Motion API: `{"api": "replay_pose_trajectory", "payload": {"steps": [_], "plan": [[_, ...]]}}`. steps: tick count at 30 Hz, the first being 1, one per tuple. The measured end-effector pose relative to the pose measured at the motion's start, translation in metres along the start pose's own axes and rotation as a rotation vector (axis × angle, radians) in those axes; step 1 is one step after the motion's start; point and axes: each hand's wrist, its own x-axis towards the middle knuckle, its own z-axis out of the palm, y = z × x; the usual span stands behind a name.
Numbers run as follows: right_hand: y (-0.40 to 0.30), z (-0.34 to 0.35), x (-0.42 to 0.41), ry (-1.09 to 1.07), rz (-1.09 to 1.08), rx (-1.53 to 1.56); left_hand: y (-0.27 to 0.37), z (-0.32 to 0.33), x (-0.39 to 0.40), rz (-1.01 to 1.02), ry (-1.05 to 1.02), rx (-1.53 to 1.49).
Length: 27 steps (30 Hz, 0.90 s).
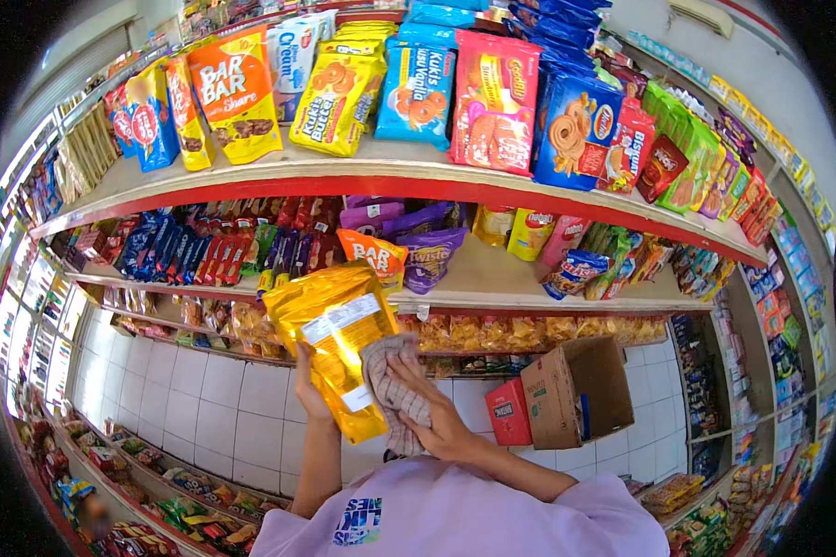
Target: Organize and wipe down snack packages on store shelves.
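A shiny gold snack pouch [324, 327] is tilted in front of my chest, its back with white label panels facing me. My left hand [312, 386] grips its left edge, with most of the fingers hidden behind it. Bunched in my right hand [435, 414] is a checked cloth [393, 369], which lies against the pouch's right side. Just beyond the pouch's top, an orange Bar Bar pouch [373, 252] and a purple Twister pouch [432, 257] stand on the middle shelf [488, 278].
The top shelf [390, 163] with its red edge carries rows of biscuit packs [418, 90]. Bags of yellow snacks [515, 334] fill a lower shelf. On the tiled floor [209, 397], an open cardboard box [564, 397] stands beside a red box [508, 412]. Stocked shelves flank both sides.
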Motion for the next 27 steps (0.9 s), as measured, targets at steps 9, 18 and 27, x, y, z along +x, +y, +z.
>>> {"api": "replay_pose_trajectory", "payload": {"steps": [9, 18, 27], "plan": [[-0.003, -0.021, 0.005, -0.029, -0.024, -0.214, -0.054, -0.007, 0.007, -0.118, -0.073, 0.115], [0.002, -0.090, 0.017, -0.666, -0.144, 0.156, -0.027, -0.004, 0.010, 0.134, 0.078, 0.023], [-0.050, -0.137, 0.186, 0.527, -0.743, -0.588, -0.024, 0.005, -0.007, 0.214, 0.023, -0.048]]}}
